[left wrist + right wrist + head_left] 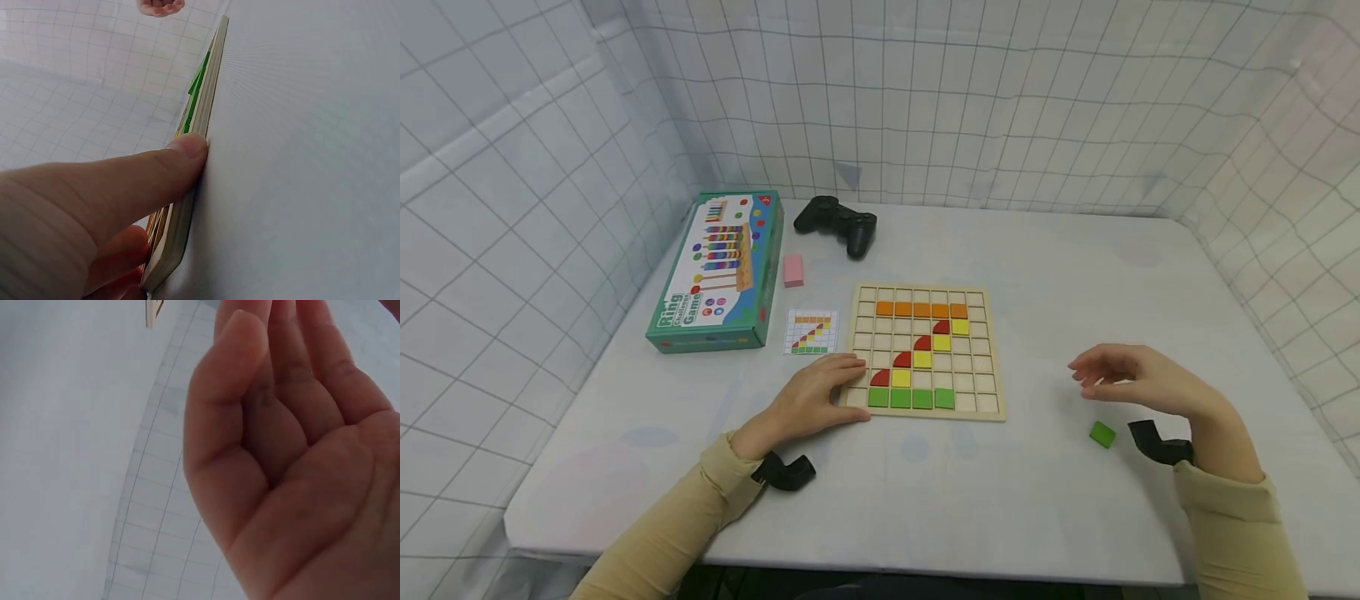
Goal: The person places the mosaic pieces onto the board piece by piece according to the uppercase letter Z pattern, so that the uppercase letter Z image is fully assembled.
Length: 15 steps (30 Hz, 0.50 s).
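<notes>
My left hand (812, 393) holds the near left corner of a wooden grid board (985, 379), thumb along the front edge and fingers on the left edge. Orange squares (922, 310) make a row near the board's far side. Red quarter-round tiles (902, 359) and yellow squares (922, 359) step diagonally down to a row of green squares (899, 397). The rightmost green tile (199, 76) sits tilted in the left wrist view. Over the table at right hovers my right hand (1138, 379), empty, fingers loosely bent. A loose green tile (1102, 434) lies below it.
Left of the board lies a pattern card (812, 332) showing a similar coloured design. Beyond it are a pink block (793, 271), a black game controller (837, 223) and a green Ring Game box (718, 271). Grid-patterned cloth (962, 100) surrounds the white table (1060, 517).
</notes>
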Available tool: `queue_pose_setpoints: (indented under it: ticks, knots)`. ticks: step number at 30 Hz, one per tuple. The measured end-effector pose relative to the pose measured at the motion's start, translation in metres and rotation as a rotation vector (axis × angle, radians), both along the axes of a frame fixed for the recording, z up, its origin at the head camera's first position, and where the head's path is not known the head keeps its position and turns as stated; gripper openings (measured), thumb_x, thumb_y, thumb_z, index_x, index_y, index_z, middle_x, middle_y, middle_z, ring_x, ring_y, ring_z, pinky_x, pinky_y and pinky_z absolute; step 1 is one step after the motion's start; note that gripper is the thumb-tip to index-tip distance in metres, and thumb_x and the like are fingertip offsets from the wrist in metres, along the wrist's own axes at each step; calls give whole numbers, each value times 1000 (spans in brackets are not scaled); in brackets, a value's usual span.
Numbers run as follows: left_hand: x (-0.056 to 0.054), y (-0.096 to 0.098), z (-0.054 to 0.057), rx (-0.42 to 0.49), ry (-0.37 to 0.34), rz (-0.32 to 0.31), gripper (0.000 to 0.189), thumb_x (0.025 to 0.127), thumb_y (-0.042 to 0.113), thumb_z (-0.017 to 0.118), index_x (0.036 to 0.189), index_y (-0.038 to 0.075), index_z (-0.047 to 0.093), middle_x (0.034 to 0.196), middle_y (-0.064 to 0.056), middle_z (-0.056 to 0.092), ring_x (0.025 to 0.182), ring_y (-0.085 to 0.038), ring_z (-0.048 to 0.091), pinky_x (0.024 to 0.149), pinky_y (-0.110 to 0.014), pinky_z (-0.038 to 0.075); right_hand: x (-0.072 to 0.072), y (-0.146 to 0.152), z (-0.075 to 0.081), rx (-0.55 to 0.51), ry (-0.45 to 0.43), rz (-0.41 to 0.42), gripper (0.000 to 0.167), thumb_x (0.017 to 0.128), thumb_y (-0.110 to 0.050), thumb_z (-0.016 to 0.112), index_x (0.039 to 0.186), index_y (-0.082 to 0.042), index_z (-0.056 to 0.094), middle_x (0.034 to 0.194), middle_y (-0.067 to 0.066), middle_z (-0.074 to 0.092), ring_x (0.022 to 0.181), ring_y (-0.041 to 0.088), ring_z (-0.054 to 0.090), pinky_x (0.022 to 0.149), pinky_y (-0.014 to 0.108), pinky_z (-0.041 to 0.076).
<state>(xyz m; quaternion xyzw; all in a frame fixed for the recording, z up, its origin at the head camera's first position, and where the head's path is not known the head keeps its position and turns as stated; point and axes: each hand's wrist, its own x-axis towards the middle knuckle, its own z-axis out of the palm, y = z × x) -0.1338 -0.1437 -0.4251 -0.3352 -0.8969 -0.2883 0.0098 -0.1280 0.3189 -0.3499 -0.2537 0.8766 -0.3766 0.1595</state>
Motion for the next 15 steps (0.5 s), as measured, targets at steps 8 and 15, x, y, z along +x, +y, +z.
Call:
queue_pose_setpoints:
  ticks: [8,15]
  knots:
    - [0,0,-1,0,2,0,71,75,40,78,127,-4,57,131,-16,54,126,-30,45,107,-42,36,4,27,-17,-43,-79,40,31,88,-8,66,117,0,58,105,13,65,94,14,62,78,22,52]
    - [0,0,-1,2,0,-2,71,75,40,78,126,-4,57,131,-16,54,126,-30,45,107,-42,36,4,36,-32,-137,-156,122,35,86,-1,64,120,3,54,109,19,61,99,15,59,83,21,50]
